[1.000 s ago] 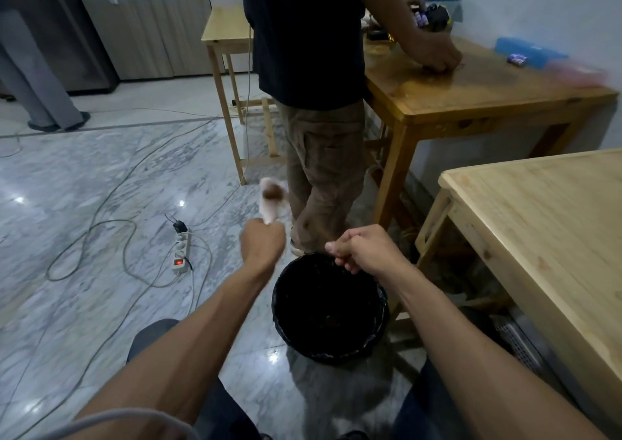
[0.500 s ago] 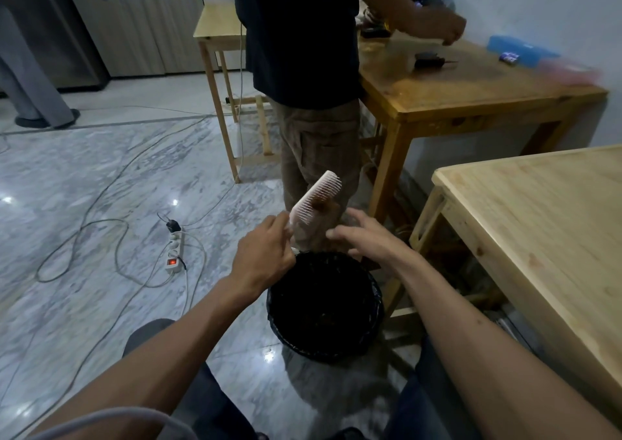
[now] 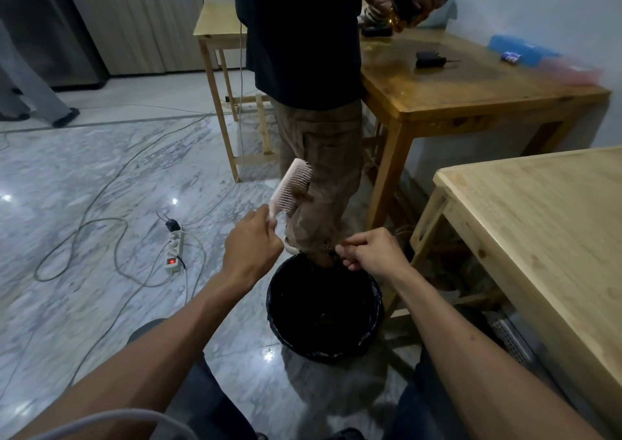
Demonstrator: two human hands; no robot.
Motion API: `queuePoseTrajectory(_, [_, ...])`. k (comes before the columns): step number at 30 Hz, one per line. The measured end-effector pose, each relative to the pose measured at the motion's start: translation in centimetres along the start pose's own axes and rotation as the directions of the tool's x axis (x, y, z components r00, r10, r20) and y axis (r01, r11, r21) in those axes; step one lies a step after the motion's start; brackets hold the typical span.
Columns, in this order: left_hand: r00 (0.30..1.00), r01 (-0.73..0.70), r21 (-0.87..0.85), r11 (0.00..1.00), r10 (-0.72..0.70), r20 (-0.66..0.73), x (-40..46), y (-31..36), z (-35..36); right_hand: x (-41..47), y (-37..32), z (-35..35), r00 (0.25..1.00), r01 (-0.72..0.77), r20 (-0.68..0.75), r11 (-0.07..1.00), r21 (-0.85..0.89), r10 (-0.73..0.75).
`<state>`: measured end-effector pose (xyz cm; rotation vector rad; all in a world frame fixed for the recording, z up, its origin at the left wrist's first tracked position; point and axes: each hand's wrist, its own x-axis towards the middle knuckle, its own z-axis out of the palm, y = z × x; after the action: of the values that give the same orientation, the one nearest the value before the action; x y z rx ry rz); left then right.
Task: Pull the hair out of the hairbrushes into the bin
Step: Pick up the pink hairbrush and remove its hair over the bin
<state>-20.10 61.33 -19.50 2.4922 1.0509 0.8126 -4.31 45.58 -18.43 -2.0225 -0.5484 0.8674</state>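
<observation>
Bin (image 3: 323, 352) on the floor already has dark stuff in it. Right hand (image 3: 373, 254) is pinched shut on a brown clump of hair (image 3: 321, 258) right over the rim — nearly dropped. Left hand (image 3: 250, 251) grips the pink brush (image 3: 290, 188) by its handle, tilted up beyond — some hair's left in the bristles.

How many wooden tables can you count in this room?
3. A light table at the right, a darker table behind it by the wall, and a small light table partly hidden behind the standing person. Others may be out of view.
</observation>
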Motion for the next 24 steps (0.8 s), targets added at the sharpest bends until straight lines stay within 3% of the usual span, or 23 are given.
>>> queuePoseTrajectory(3, [0.992, -0.121, 0.066, 0.99, 0.119, 0.027, -0.8, 0.4, 0.0, 0.0, -1.3, -0.1, 0.992, -0.036, 0.119, 0.999, -0.038, 0.041])
queuePoseTrajectory(6, [0.986, -0.158, 0.096, 0.983, 0.151, 0.069, -1.2, 0.7, 0.0, -0.4, -3.0, -0.4, 0.986, -0.053, 0.165, 0.993, 0.102, 0.035])
queuePoseTrajectory(10, [0.973, -0.208, 0.105, 0.972, 0.195, 0.119, -1.7, 1.4, 0.1, -0.4, -3.1, -0.1, 0.993, 0.099, 0.046, 0.982, 0.158, -0.108])
queuePoseTrajectory(12, [0.988, -0.143, 0.049, 0.989, 0.139, 0.071, -1.4, 1.7, 0.1, 0.0, -2.4, 0.2, 0.989, 0.127, -0.079, 0.991, 0.052, -0.123])
queuePoseTrajectory(14, [1.0, -0.011, -0.022, 1.0, 0.01, -0.015, -0.4, 1.5, -0.2, 0.2, -1.3, 0.4, 0.991, 0.058, -0.115, 0.995, -0.081, -0.067])
queuePoseTrajectory(16, [0.998, 0.027, -0.002, 1.0, -0.027, -0.049, 0.5, 0.9, -0.5, 0.3, 0.0, 0.2, 0.992, -0.021, -0.128, 0.989, -0.146, 0.003])
queuePoseTrajectory(22, [0.988, -0.153, 0.081, 0.985, 0.151, 0.039, -0.5, 1.5, -1.0, -0.1, -1.4, -0.1, 0.998, -0.018, 0.057, 0.989, -0.144, 0.026])
queuePoseTrajectory(24, [0.982, -0.187, 0.084, 0.979, 0.184, 0.048, -1.0, 1.8, -1.0, -0.3, -2.6, -0.2, 0.997, -0.01, 0.082, 1.0, 0.029, 0.008])
